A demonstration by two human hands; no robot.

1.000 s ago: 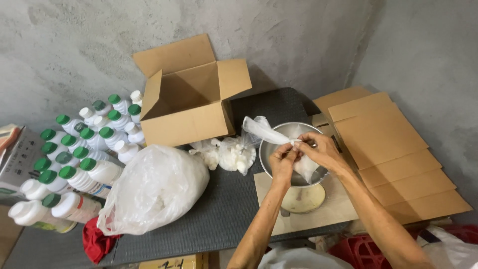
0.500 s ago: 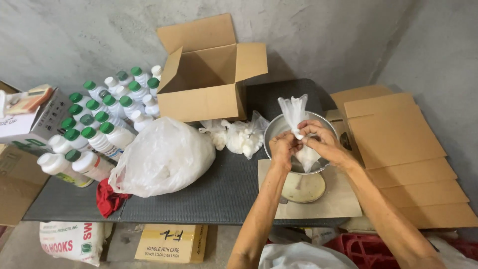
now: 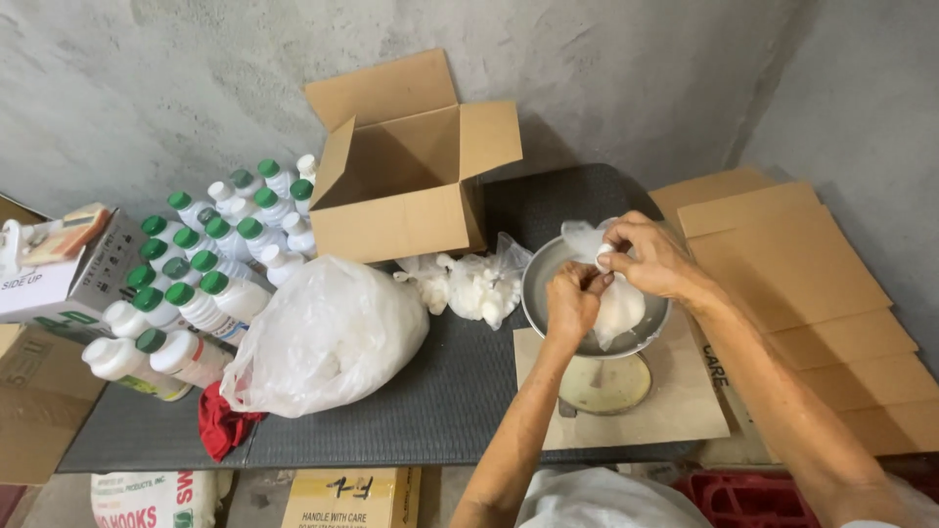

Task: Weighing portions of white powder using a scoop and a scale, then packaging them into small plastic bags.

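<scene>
Clear plastic makes up the small bag [image 3: 618, 303] of white powder that both hands pinch at its neck, the left hand [image 3: 573, 298] and right hand [image 3: 648, 256] closed tightly on it. It hangs into the metal scale pan [image 3: 548, 269], beside a big white bag [image 3: 328, 332], an open cardboard box [image 3: 401, 181] and capped bottles [image 3: 201, 264].

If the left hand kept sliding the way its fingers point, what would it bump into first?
The left hand points up and right, so it would likely meet the small white bag it is already pinching, then the right hand.
</scene>
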